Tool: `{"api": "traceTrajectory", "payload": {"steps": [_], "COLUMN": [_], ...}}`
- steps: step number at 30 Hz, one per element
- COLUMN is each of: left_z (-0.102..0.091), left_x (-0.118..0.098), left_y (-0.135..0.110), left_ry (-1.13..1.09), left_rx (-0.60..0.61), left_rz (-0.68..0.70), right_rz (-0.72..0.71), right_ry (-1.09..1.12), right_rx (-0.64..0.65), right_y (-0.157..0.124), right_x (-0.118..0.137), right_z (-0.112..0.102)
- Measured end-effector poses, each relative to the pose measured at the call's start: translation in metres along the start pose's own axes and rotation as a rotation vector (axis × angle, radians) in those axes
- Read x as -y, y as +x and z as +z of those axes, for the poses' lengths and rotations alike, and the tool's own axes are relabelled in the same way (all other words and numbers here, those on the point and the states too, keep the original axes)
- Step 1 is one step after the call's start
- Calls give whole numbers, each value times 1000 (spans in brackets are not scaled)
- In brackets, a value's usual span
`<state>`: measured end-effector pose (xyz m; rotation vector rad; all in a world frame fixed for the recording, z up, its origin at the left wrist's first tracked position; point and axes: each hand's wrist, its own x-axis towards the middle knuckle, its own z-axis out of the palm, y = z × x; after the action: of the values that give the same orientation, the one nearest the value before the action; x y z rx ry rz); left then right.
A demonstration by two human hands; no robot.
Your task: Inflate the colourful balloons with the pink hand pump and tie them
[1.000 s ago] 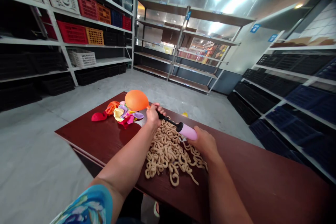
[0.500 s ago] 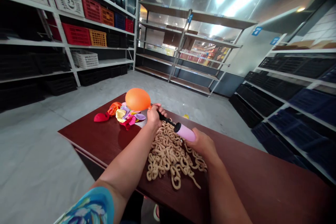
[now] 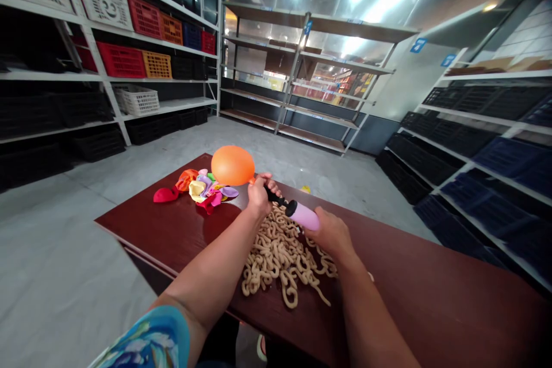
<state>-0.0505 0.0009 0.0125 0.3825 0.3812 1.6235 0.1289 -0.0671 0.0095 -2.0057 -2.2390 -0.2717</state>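
An inflated orange balloon (image 3: 233,165) sits on the front end of a hand balloon pump (image 3: 304,216) with a pink barrel and black fittings. My left hand (image 3: 259,196) is closed around the balloon's neck and the pump's black end. Wrapped round the pink barrel is my right hand (image 3: 331,233). Little of the black rod shows between the two hands. Beneath them, a tangled heap of beige, rope-like strands (image 3: 280,259) lies on the dark red table (image 3: 414,276). Left of the inflated balloon is a pile of limp, colourful balloons (image 3: 209,188), with a red balloon (image 3: 165,195) at its side.
White shelving with red, orange and white crates (image 3: 137,99) stands at the left. A metal rack (image 3: 297,63) stands at the back. Shelves of black and dark blue crates (image 3: 457,175) line the right. Grey floor surrounds the table, with a small yellow thing (image 3: 306,189) beyond its far edge.
My left hand and the orange balloon have moved right, closer to my right hand. Less of the pump's black rod shows between the hands. The camera view has shifted slightly.
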Motion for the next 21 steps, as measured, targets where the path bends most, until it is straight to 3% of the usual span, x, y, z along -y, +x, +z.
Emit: {"api": "traceTrajectory", "payload": {"steps": [6,10,15,18,21], "left_z": [4,0,-7,-5,0], "left_x": [4,-11,-27,-24,-15], "left_y": [-5,3,14,12,6], "left_ry": [37,38,-7,-14,-3], "left_rx": [36,-20,-94,-98,-61], "left_rz": [6,43,95,95,66], "right_rz": [-9,-23,18,24,9], "right_ry": [89,96,18,22,13], "right_rx": [6,53,1,16,41], "right_y": [3,6,6,4,4], "right_x": [12,-4,-34,-40,-31], "right_z": [5,9,12,11,9]}}
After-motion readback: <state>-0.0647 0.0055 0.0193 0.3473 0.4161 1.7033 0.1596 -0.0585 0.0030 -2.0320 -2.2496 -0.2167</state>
